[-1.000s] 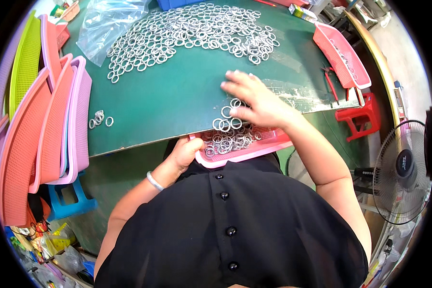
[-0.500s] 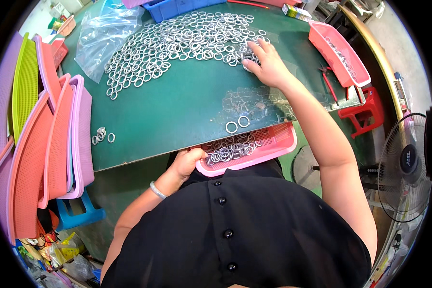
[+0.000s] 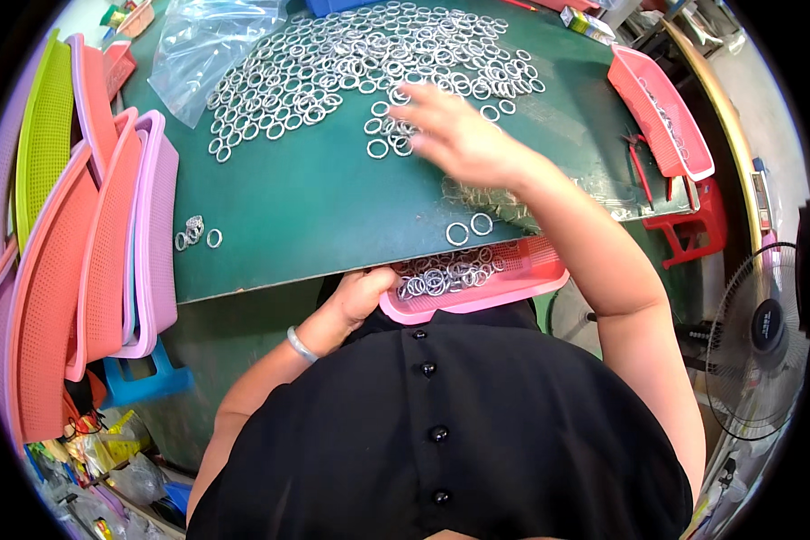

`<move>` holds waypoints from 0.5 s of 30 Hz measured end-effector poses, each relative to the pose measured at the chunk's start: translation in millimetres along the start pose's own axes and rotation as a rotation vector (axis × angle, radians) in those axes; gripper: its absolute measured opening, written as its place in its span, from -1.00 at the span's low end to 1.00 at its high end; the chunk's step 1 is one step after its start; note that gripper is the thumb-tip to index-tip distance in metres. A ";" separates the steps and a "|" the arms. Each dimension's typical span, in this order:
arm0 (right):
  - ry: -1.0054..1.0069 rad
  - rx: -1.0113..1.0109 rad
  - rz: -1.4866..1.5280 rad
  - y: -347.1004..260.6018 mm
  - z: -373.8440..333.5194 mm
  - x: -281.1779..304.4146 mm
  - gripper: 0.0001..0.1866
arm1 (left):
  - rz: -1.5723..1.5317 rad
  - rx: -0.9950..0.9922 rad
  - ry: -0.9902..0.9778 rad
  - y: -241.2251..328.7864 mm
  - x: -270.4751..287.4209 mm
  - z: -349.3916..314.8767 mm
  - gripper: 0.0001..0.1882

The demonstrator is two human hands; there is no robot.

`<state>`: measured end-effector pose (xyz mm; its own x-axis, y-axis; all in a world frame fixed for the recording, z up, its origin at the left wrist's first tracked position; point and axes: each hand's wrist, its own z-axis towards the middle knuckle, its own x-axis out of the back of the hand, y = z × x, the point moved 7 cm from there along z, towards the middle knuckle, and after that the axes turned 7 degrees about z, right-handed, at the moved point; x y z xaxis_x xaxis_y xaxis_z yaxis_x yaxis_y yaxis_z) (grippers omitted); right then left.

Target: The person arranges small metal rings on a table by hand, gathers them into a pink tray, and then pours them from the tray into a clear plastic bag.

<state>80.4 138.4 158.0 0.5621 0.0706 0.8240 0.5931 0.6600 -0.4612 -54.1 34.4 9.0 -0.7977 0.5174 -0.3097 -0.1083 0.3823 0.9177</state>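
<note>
Many silver metal rings [image 3: 283, 94] lie spread over the far part of the green table [image 3: 315, 202]. My right hand [image 3: 468, 144] is over a smaller group of rings [image 3: 378, 148] at the near side of the spread. Its fingers reach left, apart and slightly blurred; whether they press on the rings I cannot tell. Below the table's front edge, my left hand [image 3: 364, 295] grips the left end of a pink plastic basket [image 3: 522, 283] that sits at my lap. More rings [image 3: 436, 277] lie inside it. Two single rings [image 3: 457, 234] rest on the tabletop near the edge above the basket.
Stacked purple, orange and green baskets [image 3: 157, 234] stand along the left side. A few rings [image 3: 214, 238] lie at the table's left corner. A clear plastic bag [image 3: 202, 63] is at the back left. Red-handled pliers [image 3: 641, 171] and another pink basket [image 3: 661, 112] sit right; a fan [image 3: 765, 324] stands beyond.
My right hand has swept left and toward me from the right end of the spread, and a group of rings now lies around its fingers. My left hand keeps its hold on the basket.
</note>
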 end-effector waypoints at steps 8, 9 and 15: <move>0.226 -0.388 0.073 60.7 -62.5 68.6 -0.71 | -0.010 0.035 0.042 2.3 -0.1 -5.1 -0.55; 0.202 -0.359 0.051 57.6 -66.6 66.0 -0.71 | 0.012 0.048 0.065 3.9 0.9 -6.4 -0.58; 0.115 -0.190 -0.159 36.3 -69.2 46.2 -0.68 | -0.032 0.092 0.065 6.0 -4.0 -6.5 -0.54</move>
<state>167.8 113.8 156.6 0.5083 -0.1156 0.8534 0.7709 0.5027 -0.3911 -55.5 29.7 17.4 -0.8317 0.4543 -0.3191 -0.0822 0.4677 0.8800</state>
